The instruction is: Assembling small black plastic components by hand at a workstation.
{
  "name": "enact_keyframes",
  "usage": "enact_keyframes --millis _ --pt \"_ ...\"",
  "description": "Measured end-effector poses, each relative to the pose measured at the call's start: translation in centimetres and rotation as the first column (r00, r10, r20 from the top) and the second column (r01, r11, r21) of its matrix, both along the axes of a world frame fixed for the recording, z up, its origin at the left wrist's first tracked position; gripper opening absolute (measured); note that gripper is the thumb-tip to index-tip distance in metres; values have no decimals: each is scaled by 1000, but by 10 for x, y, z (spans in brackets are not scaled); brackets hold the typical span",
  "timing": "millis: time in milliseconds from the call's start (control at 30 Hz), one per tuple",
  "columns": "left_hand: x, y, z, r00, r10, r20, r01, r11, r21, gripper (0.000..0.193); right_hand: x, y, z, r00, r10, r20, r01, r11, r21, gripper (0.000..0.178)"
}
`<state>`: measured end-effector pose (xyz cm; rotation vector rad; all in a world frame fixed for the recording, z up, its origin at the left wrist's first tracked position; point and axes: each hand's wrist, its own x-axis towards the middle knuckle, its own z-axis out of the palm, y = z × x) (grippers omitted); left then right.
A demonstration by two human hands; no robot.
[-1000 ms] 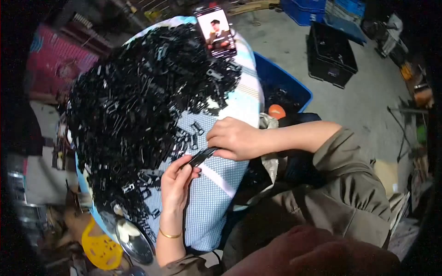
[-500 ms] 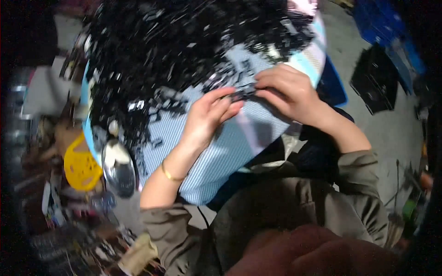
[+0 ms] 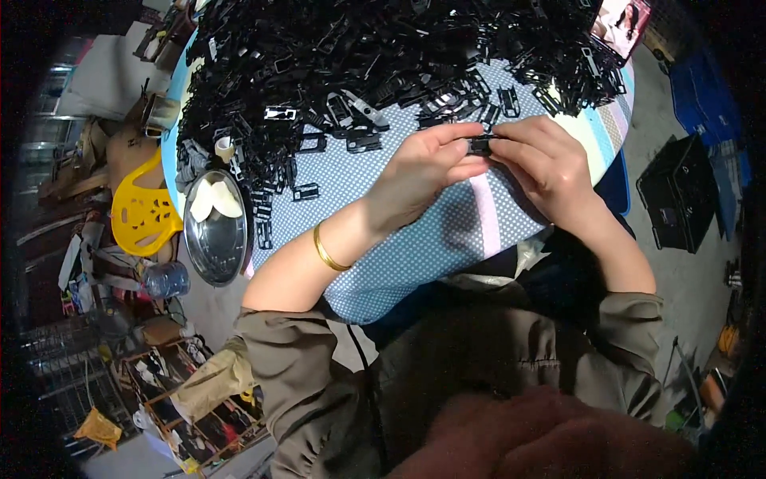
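Over the near part of the table, my left hand (image 3: 416,174) and my right hand (image 3: 550,162) meet fingertip to fingertip. Between them they pinch a small black plastic piece (image 3: 479,147), mostly covered by the fingers; it resembles the loose buckle-like parts. A gold bangle (image 3: 322,246) circles my left wrist. Just beyond my hands, a large pile of black plastic buckle parts (image 3: 343,60) spreads over the table. A few single parts, such as a slotted black one (image 3: 507,102), lie on the patterned blue tablecloth (image 3: 379,251).
A steel oval dish (image 3: 215,243) holding pale wedges sits at the table's left edge, below a tape roll (image 3: 224,148). A phone-like screen (image 3: 618,25) stands far right. A yellow plastic stool (image 3: 144,209) is left; a black crate (image 3: 677,195) is on the floor right.
The whole view has shifted, so the table, dish and hands sit differently in the picture. My hands show farther right and slightly higher, still pinching a small black piece.
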<state>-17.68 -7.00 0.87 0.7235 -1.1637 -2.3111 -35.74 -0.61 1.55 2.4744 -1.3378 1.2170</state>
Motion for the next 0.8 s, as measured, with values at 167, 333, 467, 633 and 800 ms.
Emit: enact_keyframes --millis 167,333,467,633,800 --pt "1 -3 0 998 -37 -47 36 999 -14 36 5 -1 -2 995 -34 -94 29 998 -56 22" --pt "-1 -4 -3 994 -46 -97 42 998 -41 38 4 0 -1 988 -45 -146 36 997 -66 23" --pt "4 -7 -1 993 -32 -117 32 999 -7 39 6 -5 2 995 33 -93 -27 998 59 25" --pt "1 -5 -7 999 -48 -7 47 990 -131 38 -5 -2 -2 989 -36 140 25 996 83 29" --pt "-1 -1 -17 996 -70 47 82 943 -323 29 -12 -14 -3 963 -269 -29 270 943 196 24"
